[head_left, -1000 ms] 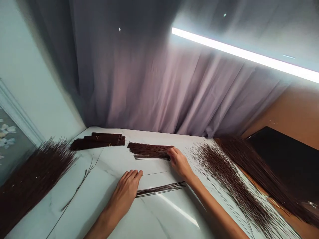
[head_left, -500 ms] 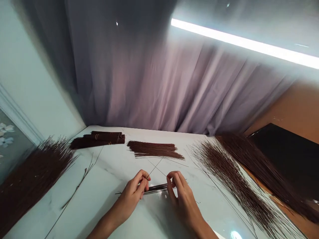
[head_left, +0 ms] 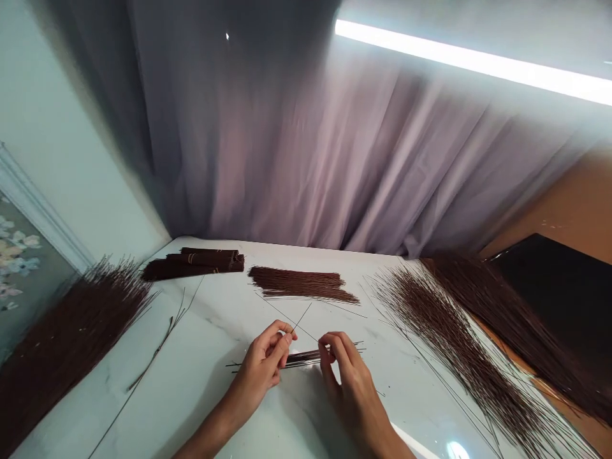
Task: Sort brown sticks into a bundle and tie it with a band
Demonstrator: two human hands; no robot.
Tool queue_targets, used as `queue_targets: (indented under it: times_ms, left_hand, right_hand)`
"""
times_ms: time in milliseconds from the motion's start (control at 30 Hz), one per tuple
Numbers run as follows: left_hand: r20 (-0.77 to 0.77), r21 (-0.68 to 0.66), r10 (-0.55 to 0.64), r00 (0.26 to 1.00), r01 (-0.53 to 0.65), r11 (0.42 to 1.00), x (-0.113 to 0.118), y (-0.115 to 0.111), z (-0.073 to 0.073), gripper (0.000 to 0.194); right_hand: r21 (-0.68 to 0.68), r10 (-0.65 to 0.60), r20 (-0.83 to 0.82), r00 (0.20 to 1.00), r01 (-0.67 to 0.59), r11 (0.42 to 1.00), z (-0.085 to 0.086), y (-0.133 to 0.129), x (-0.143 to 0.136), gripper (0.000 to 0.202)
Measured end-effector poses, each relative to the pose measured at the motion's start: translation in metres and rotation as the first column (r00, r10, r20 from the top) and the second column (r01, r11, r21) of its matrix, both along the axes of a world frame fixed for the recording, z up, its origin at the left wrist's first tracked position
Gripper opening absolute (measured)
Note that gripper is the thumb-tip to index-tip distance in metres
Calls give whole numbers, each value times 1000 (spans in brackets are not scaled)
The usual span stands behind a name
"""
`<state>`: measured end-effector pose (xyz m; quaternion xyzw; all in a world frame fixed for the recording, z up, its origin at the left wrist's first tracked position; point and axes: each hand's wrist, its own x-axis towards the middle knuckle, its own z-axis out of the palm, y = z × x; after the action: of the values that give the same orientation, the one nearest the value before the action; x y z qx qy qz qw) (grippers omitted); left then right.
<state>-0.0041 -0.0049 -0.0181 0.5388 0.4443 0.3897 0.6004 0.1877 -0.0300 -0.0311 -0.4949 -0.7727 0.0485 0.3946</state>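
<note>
Thumb and fingers of my left hand (head_left: 268, 352) pinch a thin dark stick (head_left: 303, 315) that points up to the right. Opposite it, my right hand (head_left: 345, 364) is closed at the fingertips on another thin stick (head_left: 287, 317), which slants up to the left. The two sticks cross between my hands. Beneath my fingers a small bundle of dark sticks (head_left: 303, 359) lies on the white table, its ends showing beyond both hands. Behind my hands rests a neat row of brown sticks (head_left: 301, 284).
Tied dark bundles (head_left: 196, 264) lie at the back left. A large stick pile (head_left: 71, 344) covers the left side, with a few loose twigs (head_left: 155, 354) beside it. Two more piles (head_left: 454, 344) (head_left: 516, 331) spread along the right, near a black panel (head_left: 559, 299).
The stick in my right hand now reaches farther up to the left. My left fingers have risen slightly along their stick. The whole view has shifted a little.
</note>
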Motion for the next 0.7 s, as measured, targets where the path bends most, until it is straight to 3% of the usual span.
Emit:
queue_targets:
  times_ms: [367,500,700]
  left_hand:
    - [-72,12,101,992,-100,995,3,1,10,39]
    - [-8,-28,110,994,-111,993,4,0,8,39]
    - [74,53,95,993,-99,994,4,1,5,37]
  right_hand:
    - [-10,25,32,999,-25,1000,1,-3,-5,17]
    - [-57,28,20,999,-27,998,-2,-5,-6,17]
    - [-103,82,-104,991,-92,990,-1,-6,-6,14]
